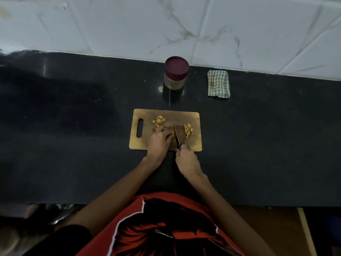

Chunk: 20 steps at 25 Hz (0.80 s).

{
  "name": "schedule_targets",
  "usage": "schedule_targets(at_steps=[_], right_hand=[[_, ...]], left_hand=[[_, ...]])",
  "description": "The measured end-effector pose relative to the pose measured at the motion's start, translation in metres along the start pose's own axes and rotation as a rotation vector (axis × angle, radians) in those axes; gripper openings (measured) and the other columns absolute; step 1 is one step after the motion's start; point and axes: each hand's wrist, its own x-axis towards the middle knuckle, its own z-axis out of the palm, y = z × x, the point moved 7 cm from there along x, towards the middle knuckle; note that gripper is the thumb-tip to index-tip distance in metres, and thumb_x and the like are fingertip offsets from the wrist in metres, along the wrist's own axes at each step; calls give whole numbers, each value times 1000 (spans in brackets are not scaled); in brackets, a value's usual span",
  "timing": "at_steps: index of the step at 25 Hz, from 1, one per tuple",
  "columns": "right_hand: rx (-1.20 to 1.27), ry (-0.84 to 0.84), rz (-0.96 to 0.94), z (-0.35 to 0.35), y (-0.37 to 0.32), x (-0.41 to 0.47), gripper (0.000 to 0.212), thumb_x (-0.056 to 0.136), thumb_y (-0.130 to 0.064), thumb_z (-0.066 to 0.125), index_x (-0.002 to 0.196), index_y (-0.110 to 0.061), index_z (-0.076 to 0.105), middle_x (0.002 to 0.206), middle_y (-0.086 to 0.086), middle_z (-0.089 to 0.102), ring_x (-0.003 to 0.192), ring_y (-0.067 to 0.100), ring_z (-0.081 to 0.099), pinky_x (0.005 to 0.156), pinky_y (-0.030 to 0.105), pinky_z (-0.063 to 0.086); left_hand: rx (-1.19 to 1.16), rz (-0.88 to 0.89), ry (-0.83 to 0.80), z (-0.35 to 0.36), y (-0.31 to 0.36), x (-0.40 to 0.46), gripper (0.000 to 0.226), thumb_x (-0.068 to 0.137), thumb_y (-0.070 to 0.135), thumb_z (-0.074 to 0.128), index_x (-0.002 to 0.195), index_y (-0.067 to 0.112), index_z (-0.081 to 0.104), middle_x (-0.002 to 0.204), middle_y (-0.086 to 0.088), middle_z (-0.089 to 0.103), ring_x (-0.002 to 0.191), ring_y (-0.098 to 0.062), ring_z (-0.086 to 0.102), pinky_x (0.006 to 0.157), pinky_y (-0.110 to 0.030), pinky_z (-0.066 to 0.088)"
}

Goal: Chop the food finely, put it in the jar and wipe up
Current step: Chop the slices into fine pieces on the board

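A wooden chopping board [195, 145] lies on the black counter. On it are a pile of yellowish slices [159, 121] at the upper left and a pile of chopped strips [189, 130] at the right. My right hand [187, 161] grips the handle of a knife [176, 134], whose blade stands on the board between the piles. My left hand [160, 142] rests on the board just left of the blade with curled fingers pressing down on food hidden beneath them. A jar [175, 74] with a maroon lid on stands behind the board.
A folded green checked cloth [218, 83] lies to the right of the jar near the white tiled wall [166, 24]. The black counter [73, 126] stretches wide to both sides of the board. Its front edge runs just before my body.
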Motion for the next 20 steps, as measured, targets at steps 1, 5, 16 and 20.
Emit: schedule_targets(at_steps=[1,5,16,20], right_hand=[[-13,-2,7,1,0,0,25,105,-29,37,115,-8,48,106,15,64,95,30,65,73,42,54],[-72,-8,40,3,-3,1,25,105,-25,38,119,-6,46,114,16,63,104,33,63,70,38,43],[-17,62,65,-5,6,-7,25,105,-26,38,116,-7,49,109,13,64,99,30,64,70,37,46],[26,94,84,-15,10,-5,28,105,-30,39,118,-9,51,106,10,65,97,26,65,76,37,52]], left_hand=[[0,-3,2,0,0,0,18,91,18,59,103,11,70,103,-4,58,82,-16,60,72,-32,52],[-1,-7,9,-1,0,0,17,90,18,61,100,9,71,99,-5,58,80,-18,59,70,-34,52],[12,-16,-5,-2,1,0,20,91,21,60,103,9,70,104,-5,57,86,-18,59,75,-35,52],[0,-17,-18,0,0,0,20,91,19,59,106,10,69,106,-5,57,89,-17,58,77,-31,50]])
